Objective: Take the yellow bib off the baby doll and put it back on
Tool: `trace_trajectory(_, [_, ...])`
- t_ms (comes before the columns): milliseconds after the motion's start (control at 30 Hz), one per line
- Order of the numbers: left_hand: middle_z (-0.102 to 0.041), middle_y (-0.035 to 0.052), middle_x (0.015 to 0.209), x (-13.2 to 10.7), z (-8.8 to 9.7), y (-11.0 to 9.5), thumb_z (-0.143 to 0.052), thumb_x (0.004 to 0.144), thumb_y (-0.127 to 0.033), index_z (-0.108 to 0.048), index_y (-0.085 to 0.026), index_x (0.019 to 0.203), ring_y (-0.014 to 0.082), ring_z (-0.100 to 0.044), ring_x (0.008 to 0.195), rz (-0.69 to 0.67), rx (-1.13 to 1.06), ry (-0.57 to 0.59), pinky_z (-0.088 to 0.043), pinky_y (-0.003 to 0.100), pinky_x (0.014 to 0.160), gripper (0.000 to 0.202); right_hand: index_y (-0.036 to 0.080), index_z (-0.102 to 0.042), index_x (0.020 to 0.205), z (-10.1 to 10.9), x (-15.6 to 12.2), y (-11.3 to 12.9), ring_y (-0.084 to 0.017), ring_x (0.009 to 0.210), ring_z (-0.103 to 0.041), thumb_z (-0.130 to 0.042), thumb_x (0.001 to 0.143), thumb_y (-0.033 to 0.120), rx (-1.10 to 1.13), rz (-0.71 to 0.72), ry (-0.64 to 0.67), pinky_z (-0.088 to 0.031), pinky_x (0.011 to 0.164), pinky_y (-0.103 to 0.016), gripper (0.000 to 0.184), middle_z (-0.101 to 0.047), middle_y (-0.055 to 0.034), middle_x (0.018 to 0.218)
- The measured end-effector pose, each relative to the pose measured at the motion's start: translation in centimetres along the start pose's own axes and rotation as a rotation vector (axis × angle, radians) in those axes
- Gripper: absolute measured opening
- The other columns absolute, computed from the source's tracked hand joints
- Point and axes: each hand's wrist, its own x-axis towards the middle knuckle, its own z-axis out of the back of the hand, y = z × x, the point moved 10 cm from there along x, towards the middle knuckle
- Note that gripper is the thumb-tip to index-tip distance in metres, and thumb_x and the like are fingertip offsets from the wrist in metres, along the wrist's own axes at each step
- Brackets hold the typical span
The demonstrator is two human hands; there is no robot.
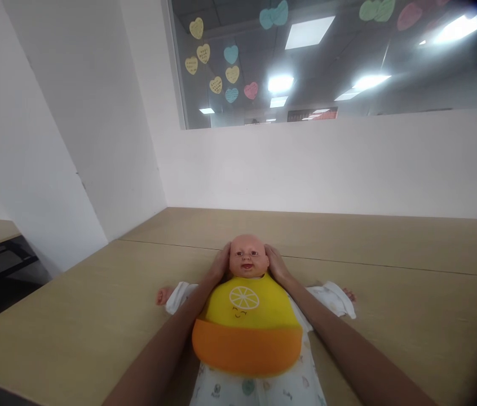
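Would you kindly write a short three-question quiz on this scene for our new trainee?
1. True or false: the doll lies face up on the table.
2. What covers the doll's chest? A) a towel B) a bib C) a blanket
3. Where are the left hand and right hand?

Key
1. True.
2. B; it is yellow with an orange pocket and an orange-slice print.
3. One on each side of the doll's head, by the neck, at the bib's upper edge.
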Motion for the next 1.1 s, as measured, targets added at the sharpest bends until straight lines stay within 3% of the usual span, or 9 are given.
trace_trajectory(200, [-0.069, 0.0100, 0.125, -0.1, 0.2, 0.3, -0.053, 0.084, -0.045, -0.068, -0.018, 0.103, 0.0295, -0.055, 0.123, -0.035, 0.053, 0.015, -0.039, 0.042, 0.109, 0.037, 0.019, -0.054, 0.070, 0.1, 0.1, -0.4, -0.019, 0.081, -0.050, -0.037, 0.079, 0.049, -0.034, 0.004, -0.006, -0.042, 0.078, -0.031, 0.035, -0.064, -0.0058, 0.081])
trace_trajectory(433, [-0.070, 0.0131, 0.118, -0.4, 0.1, -0.8, -0.048, 0.084, -0.040, -0.068, -0.016, 0.102, 0.0313, -0.059, 0.115, -0.101, 0.176, 0.014, -0.041, 0.044, 0.105, 0.037, 0.018, -0.056, 0.071, -0.2, 0.2, -0.5, -0.019, 0.079, -0.051, -0.036, 0.081, 0.047, -0.076, 0.040, 0.035, -0.041, 0.079, -0.031, 0.036, -0.063, -0.0055, 0.081])
trace_trajectory(767, [-0.068, 0.0109, 0.124, -0.3, 0.5, 0.3, -0.051, 0.083, -0.044, -0.067, -0.018, 0.105, 0.0299, -0.056, 0.120, -0.044, 0.101, -0.005, -0.039, 0.041, 0.108, 0.038, 0.019, -0.052, 0.068, -0.2, 0.1, -0.5, -0.017, 0.075, -0.049, -0.036, 0.079, 0.048, -0.079, 0.014, 0.024, -0.039, 0.073, -0.029, 0.034, -0.059, -0.0022, 0.075])
trace_trajectory(967, [-0.071, 0.0096, 0.119, -0.7, 0.3, -0.6, -0.051, 0.083, -0.044, -0.069, -0.020, 0.099, 0.0307, -0.055, 0.120, 0.008, 0.142, -0.019, -0.039, 0.043, 0.108, 0.035, 0.021, -0.047, 0.063, 0.3, 0.3, -1.9, -0.015, 0.067, -0.045, -0.040, 0.077, 0.048, -0.050, -0.047, -0.023, -0.035, 0.064, -0.028, 0.032, -0.052, 0.0011, 0.064])
trace_trajectory(1100, [-0.074, 0.0101, 0.104, -1.0, -0.2, -1.0, -0.045, 0.087, -0.046, -0.071, -0.015, 0.095, 0.0300, -0.059, 0.112, 0.073, 0.130, 0.002, -0.044, 0.043, 0.100, 0.040, 0.021, -0.048, 0.061, 0.8, 0.3, -2.5, -0.016, 0.068, -0.048, -0.039, 0.076, 0.046, -0.124, -0.078, -0.052, -0.034, 0.064, -0.027, 0.030, -0.053, 0.0003, 0.064])
